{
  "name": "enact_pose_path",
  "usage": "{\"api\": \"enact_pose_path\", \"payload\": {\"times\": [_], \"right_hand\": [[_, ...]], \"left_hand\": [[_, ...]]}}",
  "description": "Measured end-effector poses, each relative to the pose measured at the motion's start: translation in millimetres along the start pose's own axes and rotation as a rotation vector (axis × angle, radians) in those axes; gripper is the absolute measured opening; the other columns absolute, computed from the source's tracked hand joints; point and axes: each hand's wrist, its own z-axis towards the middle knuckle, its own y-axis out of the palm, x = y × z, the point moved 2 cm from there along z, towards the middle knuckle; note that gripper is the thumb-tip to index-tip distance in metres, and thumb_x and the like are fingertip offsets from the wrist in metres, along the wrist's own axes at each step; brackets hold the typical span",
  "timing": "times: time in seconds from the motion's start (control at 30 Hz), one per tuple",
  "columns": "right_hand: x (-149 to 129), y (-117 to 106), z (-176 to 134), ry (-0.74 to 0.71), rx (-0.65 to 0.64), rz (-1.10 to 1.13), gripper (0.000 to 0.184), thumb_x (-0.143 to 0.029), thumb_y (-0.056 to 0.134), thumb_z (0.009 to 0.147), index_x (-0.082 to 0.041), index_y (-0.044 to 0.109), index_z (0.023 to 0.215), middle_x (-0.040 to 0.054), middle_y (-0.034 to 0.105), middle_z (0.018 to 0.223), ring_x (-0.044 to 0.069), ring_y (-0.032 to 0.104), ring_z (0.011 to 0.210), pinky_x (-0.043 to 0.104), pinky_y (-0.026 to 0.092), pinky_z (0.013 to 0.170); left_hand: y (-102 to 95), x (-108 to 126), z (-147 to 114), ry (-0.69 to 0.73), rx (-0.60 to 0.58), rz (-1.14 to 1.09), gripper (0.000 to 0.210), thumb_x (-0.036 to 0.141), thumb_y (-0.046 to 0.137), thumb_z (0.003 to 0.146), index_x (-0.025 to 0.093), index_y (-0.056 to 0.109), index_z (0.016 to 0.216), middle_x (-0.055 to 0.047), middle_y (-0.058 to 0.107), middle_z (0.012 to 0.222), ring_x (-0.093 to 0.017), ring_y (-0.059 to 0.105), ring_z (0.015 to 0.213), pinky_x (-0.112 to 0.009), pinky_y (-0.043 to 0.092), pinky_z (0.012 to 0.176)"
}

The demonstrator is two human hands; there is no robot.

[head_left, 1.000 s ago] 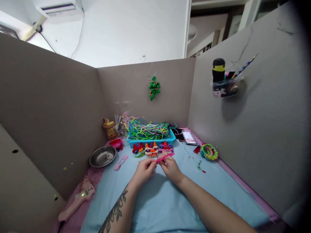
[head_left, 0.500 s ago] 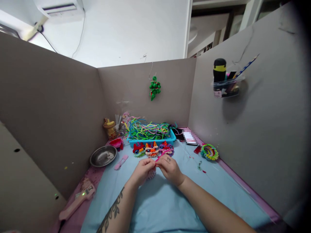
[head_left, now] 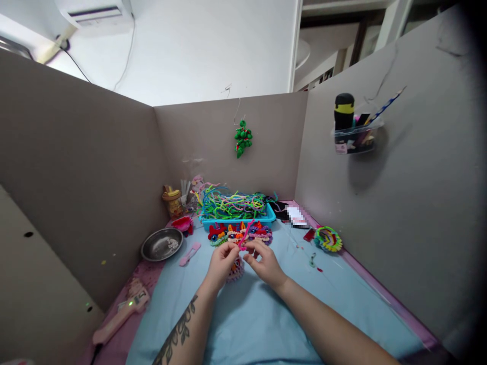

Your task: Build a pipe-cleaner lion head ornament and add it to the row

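My left hand (head_left: pixel 223 261) is closed, thumb and fingers pinching a bright pink pipe cleaner (head_left: pixel 246 232) whose free end points up and right. A small pink piece with a ridged, pale edge (head_left: pixel 235 270) hangs just below these fingertips, partly covered by the hand. My right hand (head_left: pixel 266 263) is open, its thumb parted from the fingers. Its fingertips are close against the bent lower part of the pink strand; whether they press on it is too small to tell. Behind the hands, several colourful pipe-cleaner figures (head_left: pixel 217 234) stand in a row.
A blue tray (head_left: pixel 239 222) heaped with pipe cleaners is at the back. To the left are a metal bowl (head_left: pixel 158 246) with white bits, a pink clip-like piece (head_left: pixel 189 254) and a glue gun (head_left: pixel 124 314). A green-yellow coil (head_left: pixel 328 239) lies right. Grey panels surround the table.
The pink pipe cleaner now stands more upright, bent near the left fingertips. My right thumb has come away from its fingers, and more of the ridged piece below shows.
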Motion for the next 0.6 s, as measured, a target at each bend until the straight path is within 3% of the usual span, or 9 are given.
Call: {"api": "enact_pose_path", "payload": {"times": [0.3, 0.47, 0.6], "right_hand": [[6.9, 2.2, -1.6, 0.164, 0.064, 0.007, 0.017, -0.029, 0.054, 0.080, -0.017, 0.056, 0.068, 0.0015, 0.054, 0.068, 0.015, 0.051, 0.065, 0.024, 0.040, 0.058], [5.8, 5.1, 0.9, 0.266, 0.037, 0.092, 0.021, -0.031, 0.054, 0.078, -0.017, 0.051, 0.062, -0.0017, 0.048, 0.060, 0.013, 0.046, 0.058, 0.023, 0.037, 0.053], [10.2, 5.4, 1.7, 0.290, 0.032, 0.174, 0.021, -0.034, 0.055, 0.079, -0.016, 0.055, 0.069, -0.0008, 0.051, 0.064, 0.013, 0.048, 0.061, 0.024, 0.039, 0.057]], "left_hand": [[4.9, 2.9, -4.7, 0.287, -0.070, 0.431, 0.018, 0.029, 0.055, 0.078, 0.016, 0.063, 0.071, -0.003, 0.060, 0.066, -0.013, 0.053, 0.062, -0.023, 0.039, 0.059], [4.3, 0.6, -5.6, 0.369, -0.085, 0.516, 0.015, 0.023, 0.053, 0.080, 0.016, 0.064, 0.073, -0.003, 0.061, 0.067, -0.014, 0.054, 0.065, -0.024, 0.040, 0.062], [3.0, 0.0, -5.1, 0.363, -0.016, 0.505, 0.016, 0.027, 0.053, 0.081, 0.018, 0.065, 0.079, -0.004, 0.063, 0.072, -0.015, 0.055, 0.068, -0.025, 0.041, 0.064]]}}
